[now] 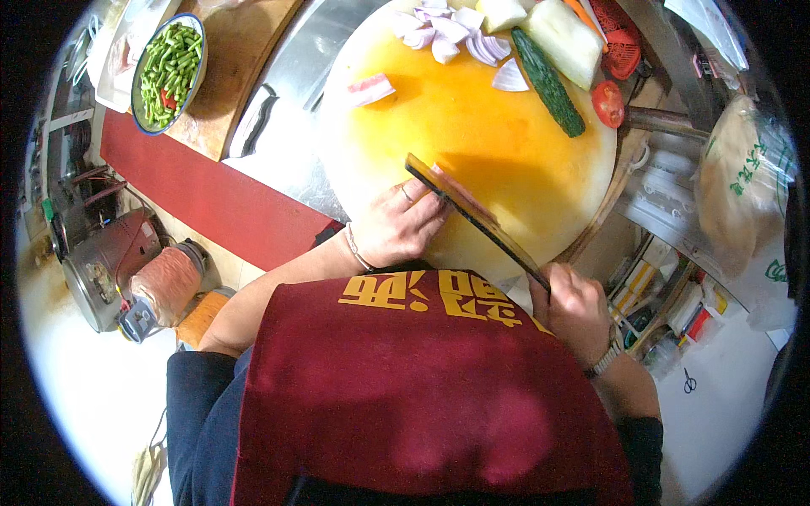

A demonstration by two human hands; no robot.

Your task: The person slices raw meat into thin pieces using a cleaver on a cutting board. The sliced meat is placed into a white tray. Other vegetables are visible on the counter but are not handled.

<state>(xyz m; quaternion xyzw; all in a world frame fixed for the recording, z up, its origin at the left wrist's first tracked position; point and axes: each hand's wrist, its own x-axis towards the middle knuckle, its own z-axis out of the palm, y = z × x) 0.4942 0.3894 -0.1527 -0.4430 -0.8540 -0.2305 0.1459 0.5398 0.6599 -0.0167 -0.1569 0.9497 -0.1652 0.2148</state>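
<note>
My right hand (573, 310) grips the handle end of a cleaver (478, 221), whose blade stands on edge over a round, yellow-stained cutting board (405, 133). My left hand (402, 224) is on the near side of the blade, knuckles bent and fingertips close against it. Whatever lies under those fingers is hidden. A thin pinkish strip (465, 193) shows along the blade's far side. Farther up the board lies a pink-and-white piece, apparently fatty meat (371, 90). Cut onion pieces (443, 31), a cucumber (549, 85) and a peeled pale vegetable chunk (563, 41) rest along the far edge.
A bowl of chopped green beans (169, 73) stands at the upper left on a wooden board (221, 69). Another knife's handle (253, 120) lies on the steel counter (294, 145). At the board's right rim are a halved tomato (608, 104) and a red plastic basket (622, 50).
</note>
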